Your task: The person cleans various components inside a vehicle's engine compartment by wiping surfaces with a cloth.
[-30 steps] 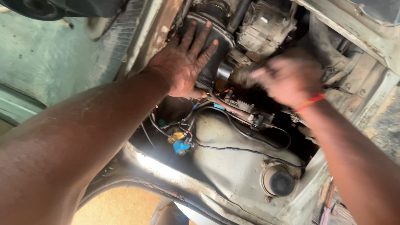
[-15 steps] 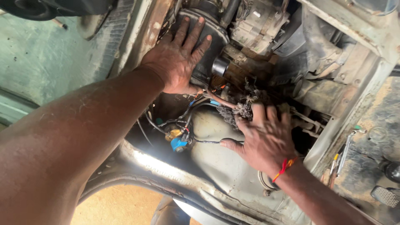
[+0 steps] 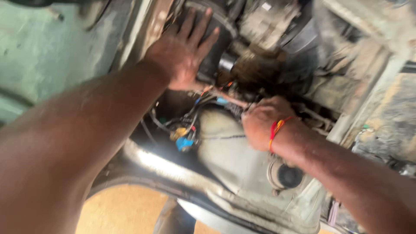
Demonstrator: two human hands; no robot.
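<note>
**Presently: Both Hands Inside the Engine Bay**

The left hand (image 3: pixel 184 54) lay flat, fingers spread, pressed against a round black housing (image 3: pixel 219 47). The right hand (image 3: pixel 262 121), curled and wearing a red wrist thread (image 3: pixel 277 128), reached into the wiring bundle (image 3: pixel 203 110) just below that housing; its grip could not be determined through blur. A blue connector (image 3: pixel 184 144) hung near the pale inner panel (image 3: pixel 236 158).

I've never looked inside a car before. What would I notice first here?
Two bare arms reach into a dusty engine bay. The left hand lies flat with spread fingers on a round black part near the top, and the right hand, with a red wrist thread, is curled among the wires at the centre. A bright blue connector stands out below.
</note>
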